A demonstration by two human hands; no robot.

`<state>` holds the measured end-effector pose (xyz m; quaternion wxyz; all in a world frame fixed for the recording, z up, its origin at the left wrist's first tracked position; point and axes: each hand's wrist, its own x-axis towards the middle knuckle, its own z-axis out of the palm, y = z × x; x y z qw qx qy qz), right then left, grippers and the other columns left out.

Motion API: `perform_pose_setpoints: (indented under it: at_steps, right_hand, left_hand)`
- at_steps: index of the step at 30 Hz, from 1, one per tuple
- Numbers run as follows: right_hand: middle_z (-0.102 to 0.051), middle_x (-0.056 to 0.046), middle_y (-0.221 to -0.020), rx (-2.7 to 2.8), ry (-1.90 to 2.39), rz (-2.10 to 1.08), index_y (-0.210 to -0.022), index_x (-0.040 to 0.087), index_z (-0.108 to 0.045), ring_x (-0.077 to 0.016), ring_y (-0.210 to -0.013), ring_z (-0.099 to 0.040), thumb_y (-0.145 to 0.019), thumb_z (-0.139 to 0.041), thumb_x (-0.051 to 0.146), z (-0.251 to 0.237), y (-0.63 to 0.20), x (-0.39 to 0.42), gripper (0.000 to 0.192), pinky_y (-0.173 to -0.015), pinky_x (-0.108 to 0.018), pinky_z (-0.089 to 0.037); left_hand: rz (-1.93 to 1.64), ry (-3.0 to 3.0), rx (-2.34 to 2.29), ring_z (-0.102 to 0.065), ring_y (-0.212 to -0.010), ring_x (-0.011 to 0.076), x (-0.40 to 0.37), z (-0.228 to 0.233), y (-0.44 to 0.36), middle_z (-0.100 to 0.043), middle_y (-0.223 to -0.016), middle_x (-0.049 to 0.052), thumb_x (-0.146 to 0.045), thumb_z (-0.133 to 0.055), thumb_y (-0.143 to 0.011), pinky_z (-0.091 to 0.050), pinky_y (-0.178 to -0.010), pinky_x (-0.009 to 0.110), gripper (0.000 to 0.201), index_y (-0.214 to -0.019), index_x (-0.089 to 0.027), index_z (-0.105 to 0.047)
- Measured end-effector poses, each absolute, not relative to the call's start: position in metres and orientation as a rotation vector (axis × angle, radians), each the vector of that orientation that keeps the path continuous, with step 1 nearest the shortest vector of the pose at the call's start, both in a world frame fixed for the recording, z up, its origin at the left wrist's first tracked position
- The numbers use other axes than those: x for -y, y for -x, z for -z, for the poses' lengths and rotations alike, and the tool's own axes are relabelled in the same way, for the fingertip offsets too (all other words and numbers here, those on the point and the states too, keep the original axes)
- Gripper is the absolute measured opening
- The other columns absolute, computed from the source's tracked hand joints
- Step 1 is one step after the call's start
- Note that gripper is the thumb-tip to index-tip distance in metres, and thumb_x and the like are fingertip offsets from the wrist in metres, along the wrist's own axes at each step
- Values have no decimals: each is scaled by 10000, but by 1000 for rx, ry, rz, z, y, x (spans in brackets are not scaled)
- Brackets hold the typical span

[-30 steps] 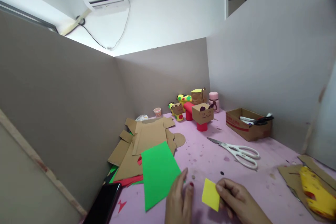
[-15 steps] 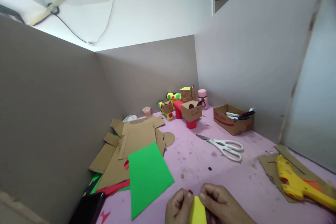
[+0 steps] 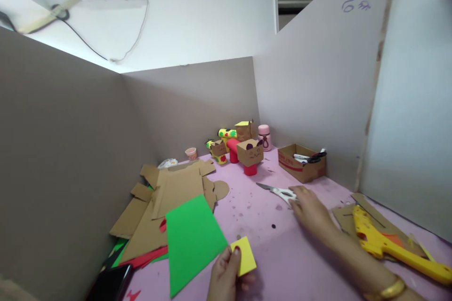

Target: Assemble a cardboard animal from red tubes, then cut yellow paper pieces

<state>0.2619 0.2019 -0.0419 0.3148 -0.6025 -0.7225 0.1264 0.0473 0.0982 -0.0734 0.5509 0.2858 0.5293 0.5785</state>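
My left hand (image 3: 226,270) pinches a small folded piece of yellow paper (image 3: 247,257) between thumb and fingers, low in the middle of the view. On the pink tabletop lies a pair of white-handled scissors (image 3: 280,192), its dark blades pointing to the far left. My right hand (image 3: 305,204) reaches over the scissors' handles, with its fingers closed about them and covering most of the loops. Just left of the yellow paper is a sheet of green paper (image 3: 194,242).
Cut cardboard (image 3: 181,188) is piled at left, with a dark phone (image 3: 111,282) in front. Cardboard-headed animal figures (image 3: 250,154) stand at the back near a pink bottle (image 3: 264,137). On the right are an open cardboard box (image 3: 300,169) and a yellow glue gun (image 3: 377,242).
My right hand has let go of the yellow paper and moved forward and right to the scissors. My left hand keeps the paper, now tilted and shifted slightly left. The view has turned slightly.
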Motion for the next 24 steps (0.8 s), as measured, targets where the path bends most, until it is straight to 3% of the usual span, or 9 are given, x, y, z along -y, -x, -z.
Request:
perform_pose_setpoints:
  at_steps: [2, 5, 8, 12, 15, 18, 19, 21, 24]
  right_hand:
    - [-614, -266, -1037, 2000, 1681, -272, -987, 45, -608, -378, -1000, -547, -813, -414, 56, 45, -271, -216, 262, -833, -460, -392]
    - [-628, -263, -1003, 2106, 1752, -200, -1022, 54, -612, -390, -929, -578, -808, -411, 40, 53, -275, -224, 294, -755, -450, -404]
    - [-632, -244, -975, 2145, 1786, -177, -1063, 86, -597, -398, -902, -592, -806, -444, 81, 60, -278, -226, 300, -711, -440, -405]
    - [-625, -227, -934, 2109, 1753, -282, -980, 108, -609, -409, -894, -599, -786, -458, 150, 71, -288, -229, 250, -710, -457, -409]
    - [-617, -201, -1023, 2033, 1631, -458, -1147, 106, -516, -345, -955, -600, -837, -393, 266, 77, -289, -225, 370, -765, -420, -441]
    - [-634, -119, -1017, 1833, 1357, -867, -1293, 141, -362, -230, -887, -632, -888, -320, 399, 74, -275, -208, 482, -738, -315, -491]
    - [-640, -94, -983, 1619, 1192, -1137, -1278, 161, -382, -216, -853, -633, -863, -408, 436, 70, -268, -200, 498, -737, -300, -495]
    - [-636, -32, -796, 1209, 996, -1574, -1116, 208, -525, -189, -703, -610, -775, -601, 466, 60, -252, -180, 434, -668, -283, -494]
    - [-605, 18, -661, 912, 835, -1860, -905, 235, -619, -142, -592, -573, -687, -725, 352, 47, -230, -155, 269, -599, -246, -478]
  left_hand:
    - [-1403, -574, -1239, -565, -365, 76, -98, 72, -45, -647, -548, -9, -469, -774, -609, -323, -328, 121, 438, -819, -142, -573]
    - [-1407, -459, -1187, -570, -349, 76, -98, 72, -42, -682, -592, 19, -370, -740, -692, -344, -304, 115, 345, -882, -139, -566]
    - [-1423, -393, -1116, -584, -363, 73, -97, 71, -37, -712, -695, 37, -296, -732, -711, -395, -313, 122, 289, -903, -144, -578]
    - [-1447, -386, -1071, -568, -356, 41, -97, 68, -35, -737, -848, 61, -209, -742, -700, -379, -308, 105, 329, -987, -155, -592]
    - [-1520, -397, -1058, -655, -502, 86, -97, 68, -36, -741, -863, 65, -177, -788, -641, -432, -389, 120, 309, -904, -150, -628]
    - [-1607, -423, -984, -702, -764, 144, -95, 68, -37, -746, -895, 76, -294, -826, -594, -501, -601, 161, 323, -846, -156, -677]
    - [-1617, -431, -959, -697, -814, 158, -95, 68, -37, -745, -916, 85, -375, -815, -595, -507, -679, 190, 355, -846, -156, -693]
    - [-1625, -440, -928, -681, -886, 196, -94, 68, -37, -742, -939, 102, -508, -772, -594, -491, -811, 263, 437, -843, -152, -718]
    - [-1648, -457, -935, -657, -947, 236, -94, 70, -35, -736, -940, 104, -489, -786, -579, -440, -923, 334, 408, -798, -148, -738]
